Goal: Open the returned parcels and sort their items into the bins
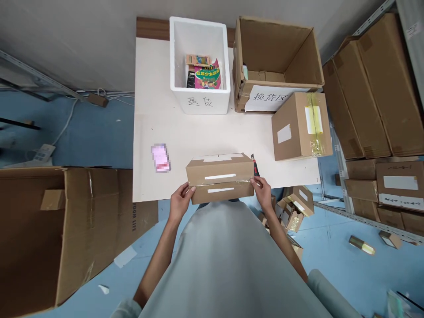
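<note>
A closed cardboard box [220, 170], taped along its seam with white label strips, is held at the front edge of the white table. My left hand [181, 201] grips its left end, thumb on the near face. At the opposite end, my right hand [261, 191] has its fingers closed on the box's corner. Just behind the right hand lies a red and black tool [255, 167], partly hidden by the box; it looks like a utility knife. A blurred pink phone-like item [160, 158] rests on the table to the left.
Behind stand a white foam bin [200, 100] holding books and an open carton [278, 79] with a paper sign. A taped box [288, 128] sits at the table's right. A big open carton [96, 221] is at left; shelved boxes [377, 97] and floor boxes [293, 216] are right.
</note>
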`<state>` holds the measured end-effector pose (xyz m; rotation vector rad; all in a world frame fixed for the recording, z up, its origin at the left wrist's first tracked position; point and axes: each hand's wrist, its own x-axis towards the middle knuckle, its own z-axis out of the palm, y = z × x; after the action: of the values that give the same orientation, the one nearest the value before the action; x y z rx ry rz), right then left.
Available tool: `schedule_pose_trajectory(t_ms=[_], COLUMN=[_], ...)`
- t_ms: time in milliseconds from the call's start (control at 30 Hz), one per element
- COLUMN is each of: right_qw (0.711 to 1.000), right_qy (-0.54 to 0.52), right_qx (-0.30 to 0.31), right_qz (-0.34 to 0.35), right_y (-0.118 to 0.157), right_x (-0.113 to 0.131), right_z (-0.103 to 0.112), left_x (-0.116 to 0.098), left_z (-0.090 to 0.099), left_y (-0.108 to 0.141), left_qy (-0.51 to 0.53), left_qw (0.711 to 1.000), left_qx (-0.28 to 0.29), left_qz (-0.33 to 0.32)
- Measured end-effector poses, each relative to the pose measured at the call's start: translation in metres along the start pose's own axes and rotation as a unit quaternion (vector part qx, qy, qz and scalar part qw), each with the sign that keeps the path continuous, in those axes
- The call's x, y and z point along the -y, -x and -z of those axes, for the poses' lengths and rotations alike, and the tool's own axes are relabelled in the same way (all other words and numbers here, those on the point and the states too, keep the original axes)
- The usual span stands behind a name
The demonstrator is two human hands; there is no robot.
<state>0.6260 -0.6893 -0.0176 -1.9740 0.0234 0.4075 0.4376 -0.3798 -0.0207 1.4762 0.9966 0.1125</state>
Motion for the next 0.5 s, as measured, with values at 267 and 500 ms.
schedule_pose_trajectory(t_ms=[267, 500], right_qw=[0.998, 0.993], right_qy=[0.025, 0.054], right_qx=[-0.010, 0.021], right_qz=[0.051, 0.107], right_y=[-0.019, -0.064], right_x=[0.011, 0.029], right_z=[-0.015, -0.042], left_x=[-0.023, -0.040], left_z=[-0.006, 0.013], left_y=[-0.016, -0.057], left_qy=[-0.021, -0.096], left_qw=[0.999, 0.992], left_qx=[-0.017, -0.066], left_qz=[-0.035, -0.056])
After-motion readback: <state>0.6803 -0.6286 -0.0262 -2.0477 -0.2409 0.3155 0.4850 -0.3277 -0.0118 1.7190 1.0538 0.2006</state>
